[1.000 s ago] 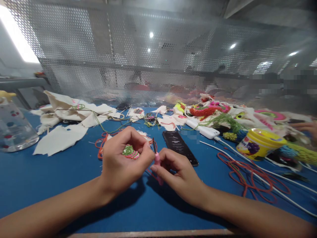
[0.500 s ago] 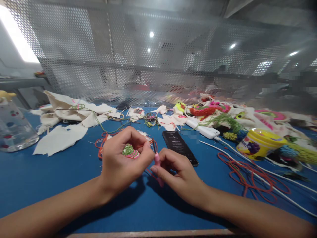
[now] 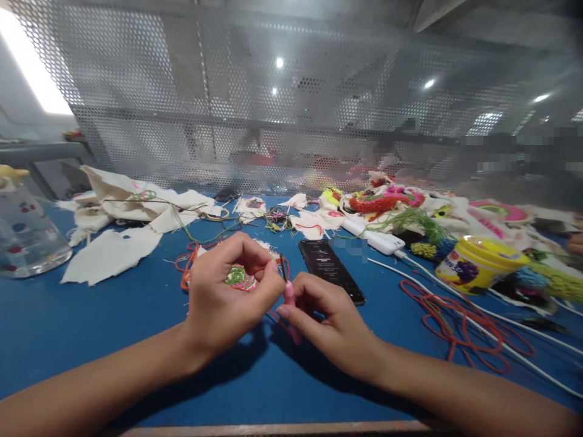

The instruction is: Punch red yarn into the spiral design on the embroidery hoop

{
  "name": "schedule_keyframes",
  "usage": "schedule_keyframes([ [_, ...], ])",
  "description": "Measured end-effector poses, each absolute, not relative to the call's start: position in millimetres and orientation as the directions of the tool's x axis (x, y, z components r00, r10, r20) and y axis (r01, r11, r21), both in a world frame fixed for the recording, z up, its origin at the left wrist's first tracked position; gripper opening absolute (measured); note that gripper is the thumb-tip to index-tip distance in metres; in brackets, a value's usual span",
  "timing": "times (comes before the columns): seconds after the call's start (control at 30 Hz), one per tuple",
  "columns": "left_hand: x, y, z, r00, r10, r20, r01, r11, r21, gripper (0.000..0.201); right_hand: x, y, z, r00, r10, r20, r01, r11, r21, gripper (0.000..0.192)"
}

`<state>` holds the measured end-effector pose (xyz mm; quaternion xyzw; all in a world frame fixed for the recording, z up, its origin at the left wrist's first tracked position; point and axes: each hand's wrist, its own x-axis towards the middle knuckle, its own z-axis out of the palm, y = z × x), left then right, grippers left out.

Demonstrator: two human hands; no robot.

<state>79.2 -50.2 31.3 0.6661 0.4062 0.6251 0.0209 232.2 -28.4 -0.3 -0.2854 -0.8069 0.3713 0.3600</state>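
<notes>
My right hand [image 3: 334, 331] grips the pink handle of a punch needle [image 3: 290, 294], its thin dark metal shaft pointing up. Close against it, my left hand [image 3: 232, 291] is closed in a pinch, thumb and forefinger together on orange-red yarn [image 3: 288, 267] beside the shaft. The exact spot where the yarn meets the needle is too small to make out. Behind my left hand lies an embroidered piece [image 3: 240, 277] in green, pink and white, partly hidden by the fingers. More orange-red yarn [image 3: 184, 267] is bunched to its left.
A phone [image 3: 331, 270] lies just beyond my right hand. To the right are a yellow tub [image 3: 480, 264], a white cable [image 3: 423, 272], a white power bank [image 3: 373, 235] and loose orange yarn [image 3: 460, 328]. Cream cloth [image 3: 112, 255] and a water bottle [image 3: 30, 230] stand left.
Both hands keep nearly the same pose, with the punch needle and yarn still between them. At the far right edge a skin-toned shape, apparently part of another person's hand, has come into view.
</notes>
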Motion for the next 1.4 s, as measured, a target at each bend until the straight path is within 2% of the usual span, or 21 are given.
schedule_keyframes([
  [0.2,79.1,-49.5,32.0,-0.088,0.543,0.835,0.517,-0.691,0.505,0.012,232.4,-28.3,-0.3,-0.588,0.726,0.355,0.192,0.552,-0.811,0.02],
  [0.47,80.4,-50.9,32.3,-0.105,0.558,0.823,0.52,-0.675,0.524,0.014,233.2,-29.3,1.1,-0.585,0.722,0.37,0.199,0.57,-0.798,0.019],
  [0.7,79.5,-50.8,33.4,-0.095,0.595,0.798,0.52,-0.654,0.55,0.012,234.0,-28.6,0.7,-0.597,0.691,0.409,0.212,0.627,-0.749,0.019],
  [0.97,75.2,-48.4,39.0,-0.024,0.658,0.752,0.481,-0.652,0.586,0.012,237.8,-24.7,6.7,-0.611,0.629,0.481,0.254,0.731,-0.633,0.02],
  [1.4,75.0,-48.4,43.7,-0.03,0.781,0.624,0.422,-0.556,0.716,0.011,240.0,-21.9,9.1,-0.622,0.621,0.477,0.259,0.739,-0.622,0.021],
])
